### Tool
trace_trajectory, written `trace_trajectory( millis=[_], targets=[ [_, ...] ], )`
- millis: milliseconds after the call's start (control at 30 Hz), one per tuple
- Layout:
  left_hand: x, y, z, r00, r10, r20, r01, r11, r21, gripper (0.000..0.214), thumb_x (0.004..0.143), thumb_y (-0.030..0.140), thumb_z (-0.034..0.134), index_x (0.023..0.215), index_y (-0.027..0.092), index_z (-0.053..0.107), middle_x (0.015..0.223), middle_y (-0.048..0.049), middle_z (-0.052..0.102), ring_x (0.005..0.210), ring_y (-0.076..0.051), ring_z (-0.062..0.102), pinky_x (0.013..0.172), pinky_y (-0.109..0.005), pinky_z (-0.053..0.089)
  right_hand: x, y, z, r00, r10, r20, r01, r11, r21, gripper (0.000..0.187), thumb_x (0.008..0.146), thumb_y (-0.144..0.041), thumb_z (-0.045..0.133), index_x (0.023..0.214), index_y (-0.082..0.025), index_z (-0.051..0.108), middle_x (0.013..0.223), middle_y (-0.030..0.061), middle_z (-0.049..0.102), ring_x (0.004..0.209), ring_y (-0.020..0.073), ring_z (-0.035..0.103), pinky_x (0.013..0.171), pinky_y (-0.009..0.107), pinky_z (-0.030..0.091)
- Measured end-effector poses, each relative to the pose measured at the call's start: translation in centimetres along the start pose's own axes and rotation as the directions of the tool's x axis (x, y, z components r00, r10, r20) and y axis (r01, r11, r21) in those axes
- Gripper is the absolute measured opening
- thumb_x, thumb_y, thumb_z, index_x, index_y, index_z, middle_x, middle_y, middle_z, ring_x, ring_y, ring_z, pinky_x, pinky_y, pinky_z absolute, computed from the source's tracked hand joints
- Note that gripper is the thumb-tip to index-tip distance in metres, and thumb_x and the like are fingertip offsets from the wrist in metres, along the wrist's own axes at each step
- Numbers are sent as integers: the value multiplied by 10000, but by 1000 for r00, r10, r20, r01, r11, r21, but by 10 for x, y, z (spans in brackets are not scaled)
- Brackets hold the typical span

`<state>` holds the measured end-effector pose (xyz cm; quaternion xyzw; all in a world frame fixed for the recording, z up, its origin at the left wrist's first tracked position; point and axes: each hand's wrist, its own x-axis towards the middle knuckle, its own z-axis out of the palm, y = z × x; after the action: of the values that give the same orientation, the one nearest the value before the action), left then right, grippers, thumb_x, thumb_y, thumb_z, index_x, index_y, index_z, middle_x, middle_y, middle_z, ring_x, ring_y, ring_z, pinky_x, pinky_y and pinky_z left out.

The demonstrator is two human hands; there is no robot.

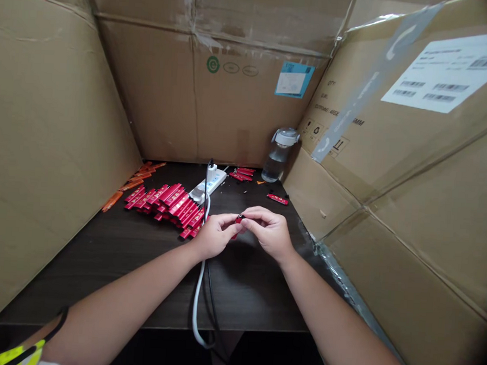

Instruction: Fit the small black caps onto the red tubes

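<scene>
Clearly, red piece [238,220] between fingers [260,214]

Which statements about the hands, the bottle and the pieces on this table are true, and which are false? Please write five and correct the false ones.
1. The left hand and the right hand hold a small red piece. True.
2. The two hands are far apart. False: they meet at that piece.
3. The water bottle is to the right of the power strip. True.
4. The bottle lies on its side. False: it stands upright.
5. Orange pieces lie near the left cardboard wall. True.
</scene>
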<state>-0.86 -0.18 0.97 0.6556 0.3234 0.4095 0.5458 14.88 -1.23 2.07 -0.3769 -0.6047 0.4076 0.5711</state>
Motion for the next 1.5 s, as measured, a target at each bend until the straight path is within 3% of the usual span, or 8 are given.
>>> trace_trajectory(
  millis=[333,467,567,800,1067,1233,1367,1500],
  targets=[
    [1,-3,-1,998,-67,-16,67,998,0,360,843,469,472,980,153,576,647,21,490,531,-80,427,489,-204,366,2,0,-6,991,-17,134,36,990,-137,255,805,-418,610,858,-199,730,974,79,617,841,178,593,677,293,503],
    [0,0,-3,998,44,-55,-32,980,197,375,830,495,486,717,143,544,578,37,396,539,-77,355,497,-209,298,0,-4,-7,968,10,250,17,994,-106,346,858,-448,531,743,-186,726,996,73,616,828,169,580,675,284,496],
    [-1,2,-4,992,61,-106,-26,951,308,427,817,499,495,572,156,425,541,47,330,527,-74,317,489,-218,258,0,0,-7,960,48,275,-52,999,9,347,867,-457,515,836,-187,731,1037,78,612,819,161,578,665,280,498],
    [-3,5,-8,989,77,-124,-16,903,429,388,794,429,515,538,167,387,511,50,325,513,-79,316,498,-228,249,9,11,-13,977,214,-17,-207,962,180,424,786,-547,574,791,-144,706,897,111,655,752,167,563,551,252,477],
    [-6,10,-8,994,69,-80,-27,899,437,407,793,452,494,525,173,370,503,45,315,505,-85,309,493,-235,240,32,31,-57,961,142,-235,-204,943,-262,479,785,-570,512,852,-128,684,882,112,665,755,188,589,556,274,500],
    [-11,13,-5,998,15,68,-43,899,436,400,796,456,495,535,169,399,502,46,321,505,-83,315,480,-228,239,65,52,-77,982,20,-190,-136,769,-625,345,821,-374,499,992,-124,664,930,104,680,827,202,615,726,332,503],
    [-14,11,-5,984,5,175,-89,875,476,364,776,438,533,552,163,451,506,49,355,500,-76,314,471,-222,238,104,59,-56,995,72,64,18,508,-861,319,835,-263,520,1105,-140,638,987,92,676,862,185,614,819,304,462],
    [-14,8,-6,975,15,220,-118,877,465,324,750,433,575,593,158,511,527,48,403,507,-72,334,477,-214,260,143,66,-32,951,206,233,182,238,-954,360,870,-225,501,1211,-151,590,1118,121,627,974,201,592,859,275,428]
  ],
)
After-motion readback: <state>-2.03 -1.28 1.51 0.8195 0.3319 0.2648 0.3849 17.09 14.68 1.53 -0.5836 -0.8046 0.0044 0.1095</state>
